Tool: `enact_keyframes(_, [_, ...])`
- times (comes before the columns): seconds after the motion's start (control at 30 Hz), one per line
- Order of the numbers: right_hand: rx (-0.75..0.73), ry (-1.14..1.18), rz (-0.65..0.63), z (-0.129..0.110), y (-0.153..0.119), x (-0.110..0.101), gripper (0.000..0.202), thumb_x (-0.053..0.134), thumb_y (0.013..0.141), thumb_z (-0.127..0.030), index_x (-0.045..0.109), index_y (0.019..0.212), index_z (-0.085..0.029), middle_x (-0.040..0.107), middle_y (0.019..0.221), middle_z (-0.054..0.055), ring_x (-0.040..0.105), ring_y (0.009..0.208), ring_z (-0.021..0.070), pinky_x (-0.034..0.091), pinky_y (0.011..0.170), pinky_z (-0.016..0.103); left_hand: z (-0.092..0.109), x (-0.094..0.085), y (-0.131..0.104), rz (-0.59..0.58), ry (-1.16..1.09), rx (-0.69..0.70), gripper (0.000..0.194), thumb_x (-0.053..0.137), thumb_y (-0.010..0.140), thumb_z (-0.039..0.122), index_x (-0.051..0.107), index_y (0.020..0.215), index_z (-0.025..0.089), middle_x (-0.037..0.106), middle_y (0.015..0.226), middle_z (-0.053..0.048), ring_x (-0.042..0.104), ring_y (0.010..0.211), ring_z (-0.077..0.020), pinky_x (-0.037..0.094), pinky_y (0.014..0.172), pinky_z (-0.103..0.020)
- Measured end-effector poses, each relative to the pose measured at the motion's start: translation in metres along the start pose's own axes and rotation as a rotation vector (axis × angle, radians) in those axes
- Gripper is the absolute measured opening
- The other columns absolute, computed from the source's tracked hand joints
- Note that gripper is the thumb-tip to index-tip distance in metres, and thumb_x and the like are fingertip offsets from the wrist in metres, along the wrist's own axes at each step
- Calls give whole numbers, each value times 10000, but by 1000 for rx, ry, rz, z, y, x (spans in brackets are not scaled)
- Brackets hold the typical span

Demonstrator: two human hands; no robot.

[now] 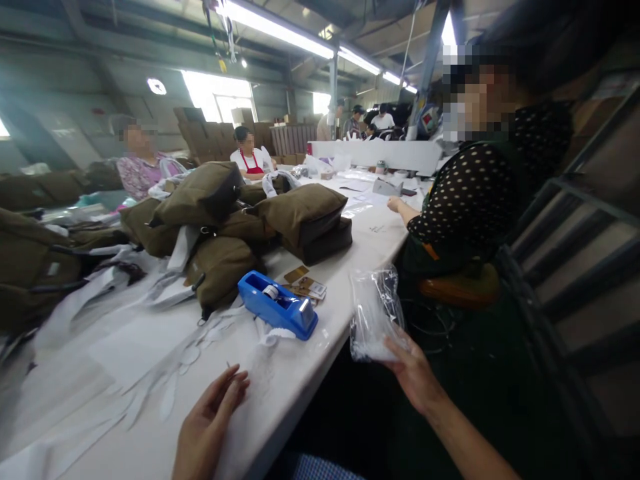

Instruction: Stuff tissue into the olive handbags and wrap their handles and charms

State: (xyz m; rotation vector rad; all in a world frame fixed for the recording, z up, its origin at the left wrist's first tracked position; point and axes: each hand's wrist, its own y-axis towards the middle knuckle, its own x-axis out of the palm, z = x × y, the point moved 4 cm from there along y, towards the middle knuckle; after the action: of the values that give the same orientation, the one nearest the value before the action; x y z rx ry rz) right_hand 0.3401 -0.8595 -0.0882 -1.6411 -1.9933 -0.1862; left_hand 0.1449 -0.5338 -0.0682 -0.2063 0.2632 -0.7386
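My right hand point(413, 370) holds a clear plastic packet point(373, 313) with whitish contents by its lower right part, just beyond the table's edge. My left hand point(215, 410) is over the white table point(280, 393), its fingers curled and pressed together; a thin, small thing sticks up at the fingertips, too small to name. A blue tape dispenser point(277, 303) stands beyond my left hand. Brown cards or tags point(305, 283) lie behind the dispenser. White strips and paper scraps point(170, 393) are spread to the left of my left hand.
Olive-brown bags point(300, 213) are heaped on the table's left and middle. A person in a dotted top point(470, 187) sits at the right edge, near a stool point(460, 287). More people are across and farther along the table. A metal rack point(575, 247) stands at the right.
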Motion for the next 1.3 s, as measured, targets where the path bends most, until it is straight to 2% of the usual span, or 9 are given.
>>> enact_keyframes(0.2, [-133,-106,-44,-13,61,49,734,739,845,-555,486,1480,-287,588,1443,85,562,1328,304,537,1054,483,-24,-5,9,0,116,-61,790,717,628,756,678,1200,212,760,1165,-75,707,1119,-323,465,1143,-451])
enact_keyframes(0.37, [-312,-536,94,0,76,33,975,727,828,-570,225,1614,-285,195,1686,67,258,1531,305,250,1253,480,-25,-5,10,-7,104,-35,714,719,690,724,681,1193,219,756,1182,-61,715,1109,-289,527,1080,-382])
enact_keyframes(0.53, [-415,-1040,-14,13,77,33,760,542,880,-627,517,1477,-157,425,1580,124,353,1488,327,224,1260,495,-22,1,4,15,-19,66,639,747,694,691,726,1072,177,786,1025,-96,754,957,-290,622,891,-378])
enact_keyframes(0.67, [-535,-1055,254,-10,71,45,807,538,859,-644,504,1486,-138,490,1522,167,427,1426,401,321,1196,568,-18,4,-1,21,-79,139,550,725,777,625,727,1062,155,783,973,-115,751,869,-262,621,784,-359])
enact_keyframes(0.73, [-623,-1051,274,-20,60,60,755,545,871,-633,526,1472,-177,498,1517,150,472,1384,421,354,1164,590,-18,4,-4,22,-117,148,510,718,808,588,722,1064,147,779,970,-120,745,848,-244,608,772,-346])
enact_keyframes(0.87, [-780,-1027,-22,-15,31,110,511,548,951,-537,593,1389,-277,647,1370,70,676,1153,329,489,1059,499,-13,3,-11,-34,-234,139,445,737,825,520,723,1044,133,771,940,-119,727,814,-217,586,762,-325])
enact_keyframes(1.0, [-1158,-952,-598,20,-13,186,296,593,984,-244,644,1275,-261,773,1107,18,750,993,175,565,922,228,17,-20,-16,-117,-240,139,373,714,870,468,735,1047,140,771,951,-114,722,811,-201,577,765,-309])
enact_keyframes(1.13, [-1124,-851,-1073,76,-39,247,370,511,984,-99,577,1333,-205,773,1106,64,757,972,155,590,881,210,56,-68,4,-58,-103,221,328,672,909,423,733,1080,149,776,963,-106,732,845,-202,592,808,-313])
enact_keyframes(1.3, [-1047,-787,-1232,134,-47,270,298,440,1045,-218,597,1296,-252,786,898,28,759,718,143,600,642,171,83,-142,71,193,198,387,377,579,927,437,712,1138,154,770,1059,-119,748,938,-242,629,817,-356])
